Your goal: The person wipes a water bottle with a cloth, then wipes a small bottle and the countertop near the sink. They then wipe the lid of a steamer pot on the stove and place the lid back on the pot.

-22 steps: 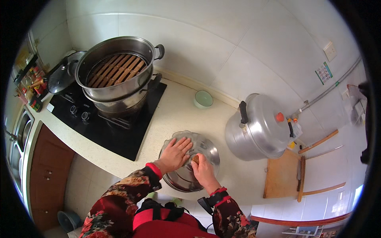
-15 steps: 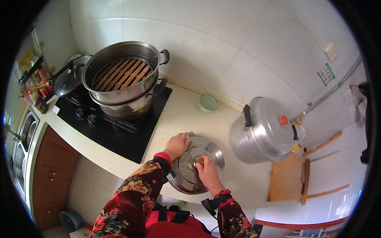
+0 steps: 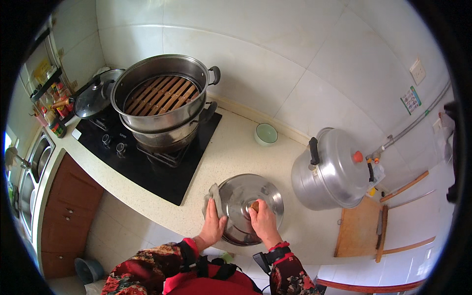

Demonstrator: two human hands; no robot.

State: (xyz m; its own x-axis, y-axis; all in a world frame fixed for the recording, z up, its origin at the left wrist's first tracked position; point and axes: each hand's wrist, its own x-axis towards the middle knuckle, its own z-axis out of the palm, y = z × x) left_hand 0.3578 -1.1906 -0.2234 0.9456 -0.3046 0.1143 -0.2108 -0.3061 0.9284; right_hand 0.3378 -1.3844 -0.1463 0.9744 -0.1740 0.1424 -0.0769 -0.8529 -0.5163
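Observation:
On the pale countertop lies a round, shiny metal pot lid (image 3: 258, 188). My right hand (image 3: 265, 222) is closed around the brown knob (image 3: 254, 206) at its centre. My left hand (image 3: 212, 228) is at the lid's left rim, with a crumpled grey cloth (image 3: 214, 194) caught between the fingers and the edge. Its fingers point away from me, and part of the cloth sticks out beyond them.
A two-tier steamer pot (image 3: 164, 105) with a wooden slatted rack stands on the black stove (image 3: 142, 172), a lidded wok (image 3: 92, 101) behind it. A green bowl (image 3: 266, 133), a large aluminium pot (image 3: 328, 169) and a wooden board (image 3: 357, 228) are farther right.
My left hand and the cloth have moved from the lid's far left edge toward me, along its left rim. My right hand stays on the knob. The view has shifted slightly.

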